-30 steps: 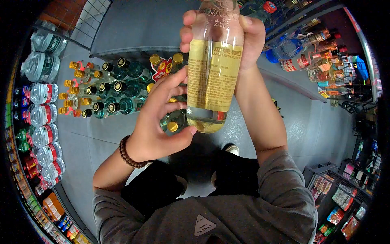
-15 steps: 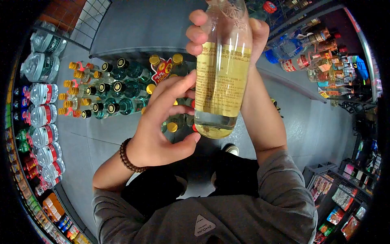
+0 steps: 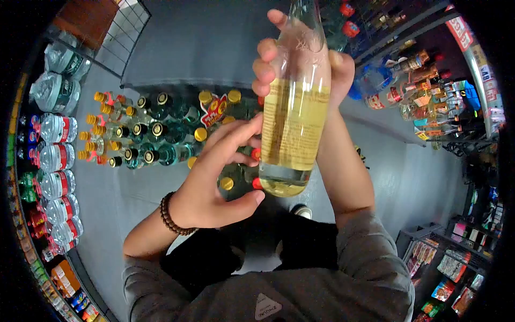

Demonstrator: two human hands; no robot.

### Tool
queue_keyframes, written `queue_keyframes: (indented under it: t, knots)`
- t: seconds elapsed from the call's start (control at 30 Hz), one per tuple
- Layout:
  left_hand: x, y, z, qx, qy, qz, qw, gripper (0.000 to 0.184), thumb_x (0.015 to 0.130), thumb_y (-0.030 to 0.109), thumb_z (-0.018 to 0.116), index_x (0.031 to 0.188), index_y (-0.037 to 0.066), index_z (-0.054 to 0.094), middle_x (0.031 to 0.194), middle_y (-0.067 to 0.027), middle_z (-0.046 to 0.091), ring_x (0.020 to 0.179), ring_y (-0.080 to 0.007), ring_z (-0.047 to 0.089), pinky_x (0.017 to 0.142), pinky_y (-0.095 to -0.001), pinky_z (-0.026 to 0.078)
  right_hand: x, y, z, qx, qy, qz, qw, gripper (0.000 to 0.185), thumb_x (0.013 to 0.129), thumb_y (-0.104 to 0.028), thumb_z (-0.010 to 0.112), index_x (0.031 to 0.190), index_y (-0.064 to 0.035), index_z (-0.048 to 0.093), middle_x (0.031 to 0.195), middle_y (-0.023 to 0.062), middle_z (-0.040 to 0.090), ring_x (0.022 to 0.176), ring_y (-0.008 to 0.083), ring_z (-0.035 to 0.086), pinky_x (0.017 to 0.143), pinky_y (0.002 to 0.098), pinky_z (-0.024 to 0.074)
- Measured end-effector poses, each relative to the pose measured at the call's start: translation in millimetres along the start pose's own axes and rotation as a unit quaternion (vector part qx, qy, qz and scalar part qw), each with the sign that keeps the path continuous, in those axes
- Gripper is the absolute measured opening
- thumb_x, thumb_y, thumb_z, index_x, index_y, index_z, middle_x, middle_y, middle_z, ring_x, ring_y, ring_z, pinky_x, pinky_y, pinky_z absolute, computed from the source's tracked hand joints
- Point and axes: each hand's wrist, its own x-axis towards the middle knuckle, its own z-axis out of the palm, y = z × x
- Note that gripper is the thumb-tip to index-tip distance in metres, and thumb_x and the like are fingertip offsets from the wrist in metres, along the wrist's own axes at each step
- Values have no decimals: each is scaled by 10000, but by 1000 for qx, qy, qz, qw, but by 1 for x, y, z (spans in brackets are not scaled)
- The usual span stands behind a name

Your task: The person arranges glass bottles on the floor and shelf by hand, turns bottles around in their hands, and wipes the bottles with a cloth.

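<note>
A clear glass bottle with a yellow label stands tilted in front of me, its neck cut off by the top edge of the view. Clear liquid shows near its base. My right hand is wrapped round its upper part, with fingertips on the left side and the thumb on the right. Beside the lower part is my left hand, fingers and thumb apart. Its fingertips come close to the glass, and I cannot tell if they touch. A beaded bracelet circles my left wrist.
Several bottles with black caps and gold caps stand on the floor ahead. Packs of large water bottles line the left side. Shelved bottles are at upper right, and packaged snacks at lower right.
The bottle and right hand sit slightly lower in view, and the label has turned a little. One right finger has lifted off the glass. My left hand keeps nearly the same pose.
</note>
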Motion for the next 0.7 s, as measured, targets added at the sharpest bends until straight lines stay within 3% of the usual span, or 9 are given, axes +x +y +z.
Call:
queue_keyframes:
  t: [0.03,0.1,0.17,0.2,0.23,0.3,0.33,0.47,0.7]
  knots:
    - [2,-1,-2,-11,-4,-7,1000,836,677,30,690,1410,41,288,1303,-124,362,1114,-209,460,868,-332,457,0,-3,5,-73,53,-13,996,748,720,-410,542,1288,43,366,1066,231,545,911,365,604,776,438,522]
    - [10,0,-7,10,-1,13,1000,806,717,78,700,1406,28,285,1319,-133,383,1118,-214,458,871,-333,453,6,-12,21,-164,84,-13,983,769,725,-374,572,1333,18,311,1053,239,535,878,375,603,752,432,525]
    - [18,2,-11,58,31,-46,997,766,760,120,688,1402,20,283,1313,-135,411,1117,-210,459,878,-334,446,15,-15,37,-395,222,2,891,751,730,-382,574,1317,19,331,1034,243,546,859,370,609,750,431,526]
    - [21,0,-13,58,47,-55,996,727,793,143,670,1399,22,287,1314,-129,421,1132,-209,461,883,-333,441,20,-16,34,-415,226,-23,881,671,746,-295,598,1291,18,364,1003,224,567,859,346,620,767,419,525]
    - [25,1,-15,60,46,-49,996,727,793,143,670,1399,22,287,1314,-129,421,1132,-209,461,883,-333,441,22,-17,35,-419,223,-26,880,671,746,-295,598,1291,18,364,1003,224,567,859,346,620,767,419,525]
    - [33,4,-19,72,74,-60,993,702,795,127,663,1392,34,305,1304,-123,436,1144,-210,467,884,-332,441,27,-18,41,-487,260,-63,831,568,753,-169,607,1249,20,408,976,193,589,854,308,629,772,405,524]
    - [35,2,-21,80,82,-52,992,678,797,113,661,1383,54,327,1294,-120,450,1146,-211,475,889,-326,439,28,-22,36,-501,253,-79,824,486,753,-71,627,1199,11,451,970,149,598,847,243,625,768,378,520]
    - [49,2,-27,65,96,-64,991,628,808,72,644,1366,78,356,1287,-121,462,1135,-206,483,889,-322,439,40,-29,32,-597,263,-92,752,451,727,-72,718,1110,-24,486,933,72,599,848,146,596,776,295,492]
    - [81,-15,-36,26,90,-54,994,619,825,31,591,1380,47,317,1307,-128,441,1140,-205,485,922,-327,431,45,-34,-2,-689,273,-108,663,501,693,-78,769,1095,-27,475,937,68,602,854,131,595,778,283,487]
